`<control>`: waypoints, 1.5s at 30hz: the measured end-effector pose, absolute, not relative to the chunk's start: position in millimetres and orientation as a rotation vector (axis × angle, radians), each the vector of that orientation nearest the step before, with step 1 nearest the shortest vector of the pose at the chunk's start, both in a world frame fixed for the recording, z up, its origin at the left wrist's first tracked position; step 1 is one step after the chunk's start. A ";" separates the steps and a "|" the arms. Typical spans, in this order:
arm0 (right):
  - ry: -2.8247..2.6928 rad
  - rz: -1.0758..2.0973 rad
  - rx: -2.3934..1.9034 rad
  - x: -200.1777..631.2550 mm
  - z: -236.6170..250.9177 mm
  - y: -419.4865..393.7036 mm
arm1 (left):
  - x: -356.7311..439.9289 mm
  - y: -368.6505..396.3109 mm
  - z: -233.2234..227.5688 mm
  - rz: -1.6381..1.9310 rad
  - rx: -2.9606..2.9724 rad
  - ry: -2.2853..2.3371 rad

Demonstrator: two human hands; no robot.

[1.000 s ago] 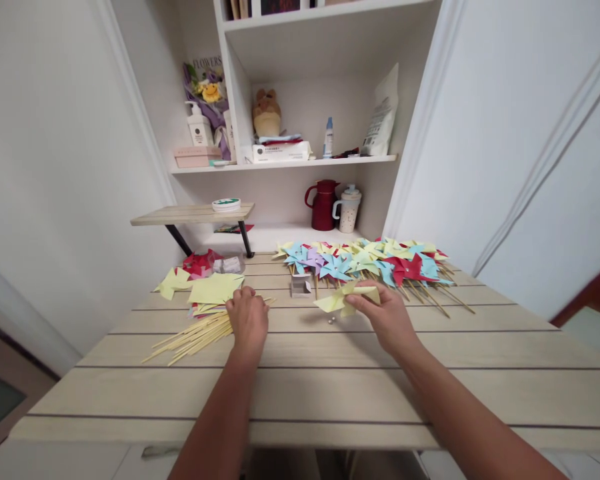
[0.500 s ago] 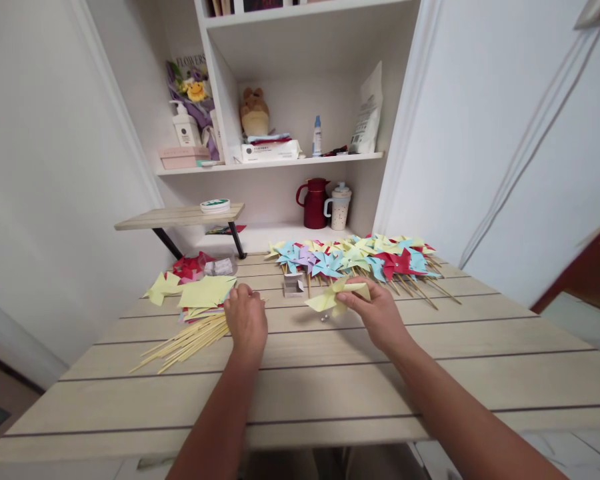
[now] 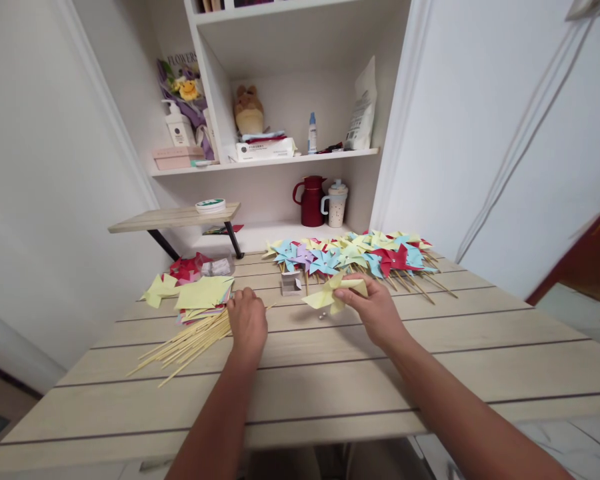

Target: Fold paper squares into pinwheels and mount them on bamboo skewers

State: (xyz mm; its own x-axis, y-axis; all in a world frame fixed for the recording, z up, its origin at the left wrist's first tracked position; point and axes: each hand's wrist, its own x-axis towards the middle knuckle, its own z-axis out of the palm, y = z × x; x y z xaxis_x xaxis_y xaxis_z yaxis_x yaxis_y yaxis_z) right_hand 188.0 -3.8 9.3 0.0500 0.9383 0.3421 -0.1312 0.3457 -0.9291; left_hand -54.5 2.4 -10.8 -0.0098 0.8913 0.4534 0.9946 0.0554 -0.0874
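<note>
My right hand pinches a yellow paper pinwheel above the table. A few tiny pearl-like beads lie on the boards just below it. My left hand rests at the right end of a fanned bundle of thin wooden sticks, fingers curled down on a stick whose tip pokes out past the hand. Its fingertips are mostly hidden. Behind the sticks lies a stack of yellow paper sheets, with other colours underneath, and a loose yellow pinwheel paper to its left.
Many finished pinwheels on sticks lie at the back right. A small open box stands in front of them. Red paper pieces and a clear container sit under a raised wooden shelf. A red jug and a cup stand behind.
The sticks under my left hand have shifted, and one now lies apart at the front of the bundle. My right hand still holds the pinwheel, barely moved. The view has shifted slightly.
</note>
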 end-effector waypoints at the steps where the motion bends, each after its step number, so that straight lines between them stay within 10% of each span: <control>1: -1.223 1.008 -0.853 188.4 8.6 -3.2 | -53.1 3.1 -10.3 -0.383 -1.916 -1.950; 11: -0.653 1.423 -0.495 178.3 0.9 10.5 | -28.8 3.9 -13.9 -1.206 -2.370 -1.512; 26: -0.409 1.726 -0.250 158.2 -8.6 15.0 | -0.8 7.2 -29.1 -1.211 -2.576 -1.492; 37: -0.436 1.696 -0.332 158.0 -2.2 9.4 | -4.6 6.6 -29.1 -1.173 -2.730 -1.496; 45: -1.201 1.066 -0.682 191.6 10.9 -0.6 | 1.1 -12.2 -12.4 -2.248 -2.413 -1.892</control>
State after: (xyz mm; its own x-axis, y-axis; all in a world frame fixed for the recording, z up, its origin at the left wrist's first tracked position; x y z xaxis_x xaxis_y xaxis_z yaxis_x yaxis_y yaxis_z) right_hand 191.6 -0.6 10.9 0.0062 0.9175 0.3977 -0.2865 0.3827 -0.8783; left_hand 1.1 -12.2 -12.4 -0.0686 0.9280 0.3662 0.2026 -0.3465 0.9159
